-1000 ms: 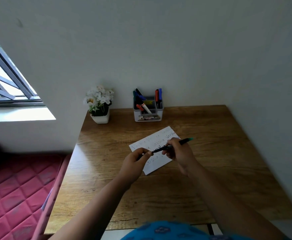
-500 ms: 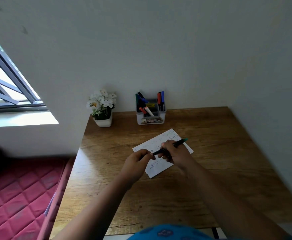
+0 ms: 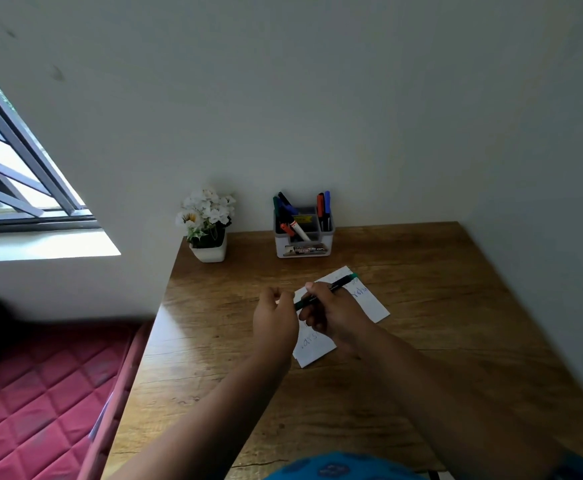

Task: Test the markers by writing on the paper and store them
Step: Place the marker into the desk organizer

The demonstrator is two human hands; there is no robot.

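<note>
behind both hands (image 3: 312, 315), paper (image 3: 369, 299) writing mostly hidden.

The left hand (image 3: 276, 315), a second ago apart from the right hand (image 3: 335, 315) at the marker's near-left end, now sits closer in, touching it. The green-tipped marker (image 3: 331, 289) tilts more steeply toward the far right. The paper (image 3: 369, 299) shows more on the right.

A wooden desk (image 3: 421, 341) sits in a corner of plain pale walls (image 3: 317, 98) — daylight enters the barred window (image 3: 13, 168) at left, above a red quilted mattress (image 3: 33, 403).
</note>
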